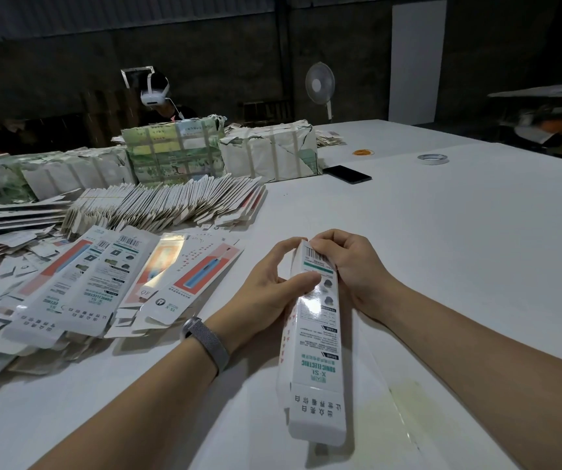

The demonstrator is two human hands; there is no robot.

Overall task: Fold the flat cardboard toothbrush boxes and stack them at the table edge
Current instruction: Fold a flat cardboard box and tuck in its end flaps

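- The toothbrush box (313,347) is lying lengthwise between both hands above the white table (442,249), already formed into a long tube, its near end flap sticking out toward the camera.
- Its white top face is showing green print reading "SONIC ELECTRIC" and "X-S1" (upside down from here), Chinese characters on the near flap, a barcode at the far end and a green stripe below it.
- The left hand (269,293) is gripping the box's far part, thumb lying across the top face, fingers curled around the left side; a grey mesh wristband (206,344) is sitting on that wrist.
- The right hand (350,266) is pinching the far end, fingers curled over the barcode corner.
- To the left, flat boxes (110,283) are lying fanned out, some showing the same "SONIC ELECTRIC" print, one a pink-and-blue toothbrush picture.
- Behind them a row of flat blanks (171,205) is leaning on edge, with taped bundles (174,150) beyond.
- Farther right a black phone (347,174), a tape roll (433,159) and rubber bands (363,152) are resting on the table.
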